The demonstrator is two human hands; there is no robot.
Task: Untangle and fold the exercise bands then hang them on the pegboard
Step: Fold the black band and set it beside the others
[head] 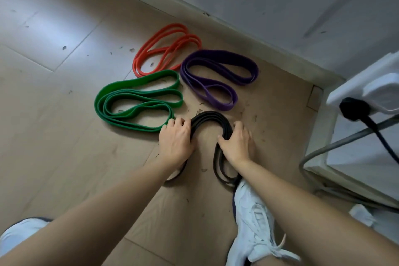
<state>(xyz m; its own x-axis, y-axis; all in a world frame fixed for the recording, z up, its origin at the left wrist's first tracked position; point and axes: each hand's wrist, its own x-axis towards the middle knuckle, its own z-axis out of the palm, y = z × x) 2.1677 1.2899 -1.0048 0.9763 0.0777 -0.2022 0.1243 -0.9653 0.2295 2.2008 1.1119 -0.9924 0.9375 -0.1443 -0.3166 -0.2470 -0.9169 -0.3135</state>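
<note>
On the floor point(64, 114), the black band point(207, 117) lies coiled in an arch, and both hands press on it: the left hand point(176, 140) lies flat on its left limb, fingers together, while the right hand point(236, 143) curls its grip around the right limb. Just left of the black band sits the green band point(121, 95); beyond it lie the purple band point(216, 80) and orange band point(164, 49), close to the wall's baseboard point(248, 39). Open floor spreads left of the green band; a white shoe point(252, 220) touches the black band's near end.
</note>
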